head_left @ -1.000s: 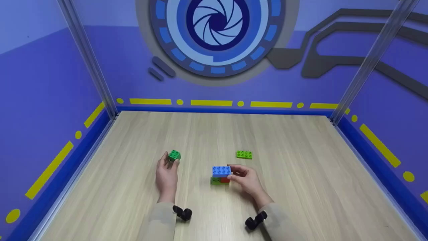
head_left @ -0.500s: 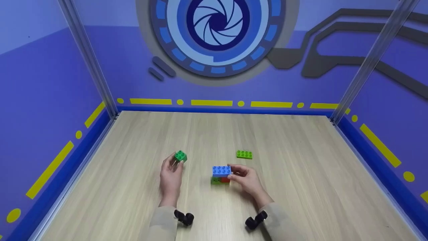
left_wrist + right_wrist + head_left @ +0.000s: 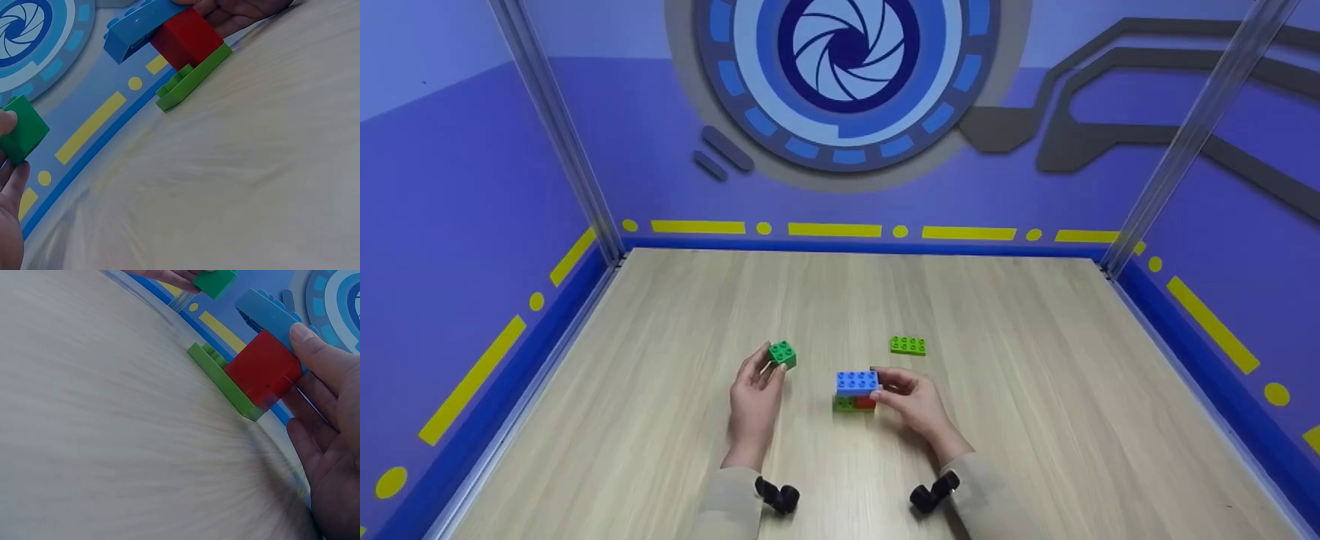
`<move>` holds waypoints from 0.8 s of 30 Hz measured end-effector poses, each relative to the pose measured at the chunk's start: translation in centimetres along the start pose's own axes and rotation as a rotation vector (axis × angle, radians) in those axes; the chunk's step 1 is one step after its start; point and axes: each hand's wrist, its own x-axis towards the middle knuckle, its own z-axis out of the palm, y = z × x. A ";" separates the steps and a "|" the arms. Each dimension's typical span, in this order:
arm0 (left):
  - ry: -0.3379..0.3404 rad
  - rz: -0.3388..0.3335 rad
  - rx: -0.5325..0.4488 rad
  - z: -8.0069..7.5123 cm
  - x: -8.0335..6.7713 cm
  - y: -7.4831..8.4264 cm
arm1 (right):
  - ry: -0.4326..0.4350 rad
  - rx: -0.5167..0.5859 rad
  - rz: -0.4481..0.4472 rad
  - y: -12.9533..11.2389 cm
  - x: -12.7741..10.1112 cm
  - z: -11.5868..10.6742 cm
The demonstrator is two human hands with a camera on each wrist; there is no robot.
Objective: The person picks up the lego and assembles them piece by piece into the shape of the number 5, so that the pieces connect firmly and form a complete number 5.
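Observation:
Between the thumb and fingers of my left hand (image 3: 756,401) is a green square building block (image 3: 783,353), studs up, held left of the stack. My right hand (image 3: 916,401) pinches the right end of a blue eight-stud block (image 3: 856,382). That blue block tops a red block (image 3: 264,371), which stands on the right half of a flat light green block (image 3: 222,379). In the right wrist view the blue block juts leftward past the red one, above bare studs of the light green base. My right thumb (image 3: 315,346) lies on the blue block's side.
Another flat light green block (image 3: 908,346) lies on the wooden table (image 3: 1005,322), behind my right hand. Blue-purple panels (image 3: 840,206) rise behind and on both sides. A black wrist camera (image 3: 777,496) is strapped at each sleeve.
My left hand has moved right with the green square block, bringing it closer to the stack. The right hand and the stack have stayed in place.

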 end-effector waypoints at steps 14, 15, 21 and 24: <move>-0.063 0.004 0.060 0.9 -0.8 0.1 | -0.001 0.008 0.021 -0.1 -0.1 0.0; -0.073 0.012 0.060 1.0 -0.9 0.1 | -0.002 0.008 0.019 -0.1 0.0 0.0; -0.116 0.025 0.062 1.7 -1.3 0.3 | -0.012 -0.005 -0.001 0.1 0.1 -0.1; -0.135 0.018 0.056 2.0 -1.5 0.5 | -0.019 -0.012 0.001 0.2 0.1 -0.1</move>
